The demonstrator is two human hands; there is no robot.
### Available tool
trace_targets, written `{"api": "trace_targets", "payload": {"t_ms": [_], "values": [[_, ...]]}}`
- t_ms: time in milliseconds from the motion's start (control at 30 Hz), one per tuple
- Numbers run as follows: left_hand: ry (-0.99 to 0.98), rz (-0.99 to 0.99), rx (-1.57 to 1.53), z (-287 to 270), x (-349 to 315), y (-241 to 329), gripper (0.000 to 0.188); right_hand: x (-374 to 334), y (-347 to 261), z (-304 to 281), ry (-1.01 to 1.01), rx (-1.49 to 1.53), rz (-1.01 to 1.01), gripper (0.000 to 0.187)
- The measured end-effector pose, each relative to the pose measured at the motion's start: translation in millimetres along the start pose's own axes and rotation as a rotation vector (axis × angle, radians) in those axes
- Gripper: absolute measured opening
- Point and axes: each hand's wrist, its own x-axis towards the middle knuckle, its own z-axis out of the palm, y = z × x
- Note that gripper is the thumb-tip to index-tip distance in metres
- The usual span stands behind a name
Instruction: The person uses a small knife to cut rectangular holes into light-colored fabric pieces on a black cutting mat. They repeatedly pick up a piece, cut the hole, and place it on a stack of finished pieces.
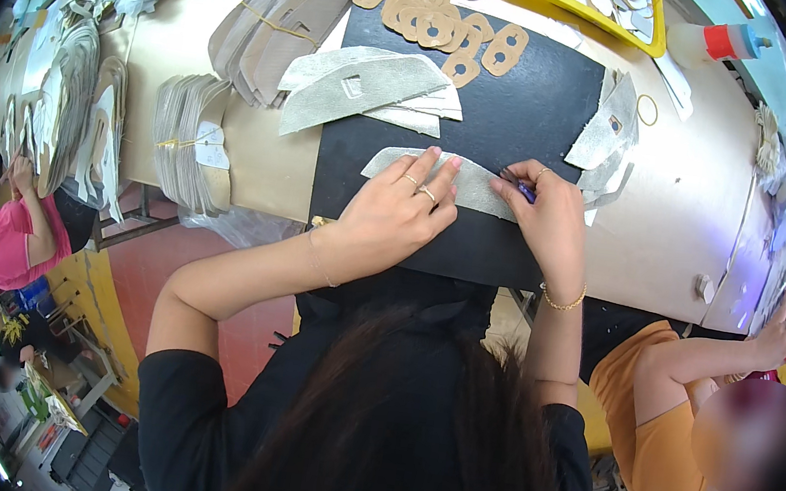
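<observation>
A long grey leather-like piece [475, 187] lies flat on the black mat [500, 249] in front of me. My left hand [389, 214] rests on its left part, fingers stretched out and pressing it down. At its right end my right hand [553, 221] is closed in a pinch around a slim blue pen-like tool [525, 192]; the tip is too small to make out. Just beyond, a loose stack of similar grey pieces [372, 96] shows a small rectangular cutout. More grey pieces [608, 135] lie at the mat's right edge.
Tan keyhole-shaped pieces [434, 27] are heaped at the back. Tied bundles of brown pieces [278, 25] and grey pieces [188, 137] stand to the left. A yellow tray [588, 12] and a bottle with a red band [717, 42] sit far right. Co-workers sit on both sides.
</observation>
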Motion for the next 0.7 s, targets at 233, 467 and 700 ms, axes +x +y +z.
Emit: {"api": "trace_targets", "payload": {"t_ms": [233, 467, 700], "values": [[0.329, -0.176, -0.504, -4.4, -23.1, -21.5, 0.041, -7.2, 14.0, -12.0, -0.017, 0.197, -0.013, 0.02], [0.578, -0.58, -0.303, -5.9, -22.4, -49.8, 0.038, -18.7, 47.0, -28.9, 0.512, 0.823, 0.302, 0.024], [0.296, -0.782, -0.033, -12.0, -9.7, -69.3, 0.05, -26.3, 34.8, -26.4, 0.345, 0.503, 0.387, 0.025]]}}
